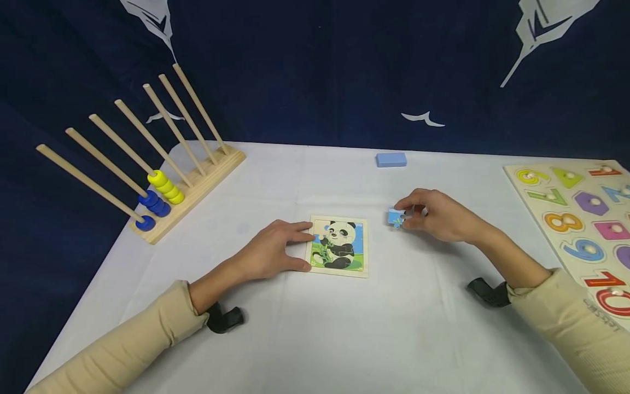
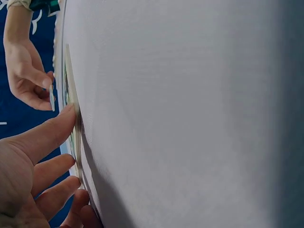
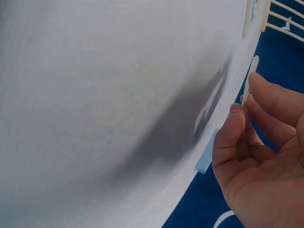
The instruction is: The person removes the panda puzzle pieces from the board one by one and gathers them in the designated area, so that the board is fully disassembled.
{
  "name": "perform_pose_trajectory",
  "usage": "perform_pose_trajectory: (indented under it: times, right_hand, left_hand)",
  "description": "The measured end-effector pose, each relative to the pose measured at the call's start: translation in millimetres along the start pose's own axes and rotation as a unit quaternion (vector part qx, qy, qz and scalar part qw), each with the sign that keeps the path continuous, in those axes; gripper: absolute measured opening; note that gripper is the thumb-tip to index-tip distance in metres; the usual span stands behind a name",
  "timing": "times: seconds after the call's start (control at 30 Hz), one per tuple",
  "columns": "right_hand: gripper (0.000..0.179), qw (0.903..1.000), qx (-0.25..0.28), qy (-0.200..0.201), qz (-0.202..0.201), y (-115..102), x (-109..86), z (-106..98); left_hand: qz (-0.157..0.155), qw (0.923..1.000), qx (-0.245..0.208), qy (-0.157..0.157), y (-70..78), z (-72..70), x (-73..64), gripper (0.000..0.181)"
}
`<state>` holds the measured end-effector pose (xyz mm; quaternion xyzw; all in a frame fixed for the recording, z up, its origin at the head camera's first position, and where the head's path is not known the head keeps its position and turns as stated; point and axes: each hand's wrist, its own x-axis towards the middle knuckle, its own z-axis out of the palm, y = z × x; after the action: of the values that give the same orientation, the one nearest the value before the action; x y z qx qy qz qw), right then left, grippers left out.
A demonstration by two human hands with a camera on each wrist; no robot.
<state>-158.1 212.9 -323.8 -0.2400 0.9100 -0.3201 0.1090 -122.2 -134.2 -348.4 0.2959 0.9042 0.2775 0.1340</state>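
Note:
A small square panda jigsaw puzzle (image 1: pixel 339 246) in a pale wooden frame lies flat on the table. Its picture has a bare, pale patch at the upper left. My left hand (image 1: pixel 270 249) rests its thumb and fingertips on the frame's left side, fingers fairly straight. In the left wrist view, the thumb (image 2: pixel 52 133) touches the frame's edge. To the right of the puzzle, my right hand (image 1: pixel 438 216) pinches a blue puzzle piece (image 1: pixel 395 217) with a green leaf print. From the right wrist view, that piece (image 3: pixel 250 80) appears edge-on, above the table, between thumb and fingers.
At the left stands a wooden peg abacus (image 1: pixel 197 189) with blue and yellow rings on some rods. A blue block (image 1: pixel 391 160) lies near the table's far edge. A number-and-shape peg board (image 1: pixel 576 219) covers the right side. White cloth (image 1: pixel 315 334) covers the table.

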Motion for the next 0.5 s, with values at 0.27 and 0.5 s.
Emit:
perform_pose_trajectory:
  times: [0.27,0.5]
  right_hand:
    - [0.031,0.9998,-0.017,-0.003,0.001,1.6,1.0,6.2]
    - [0.033,0.9993,-0.027,-0.011,0.022,-0.9,2.1,9.1]
  left_hand:
    - [-0.003,1.0000,0.001,0.007,-1.5,0.3,1.8,0.057]
    - [-0.007,0.9999,0.000,0.009,-0.9,0.1,1.5,0.056]
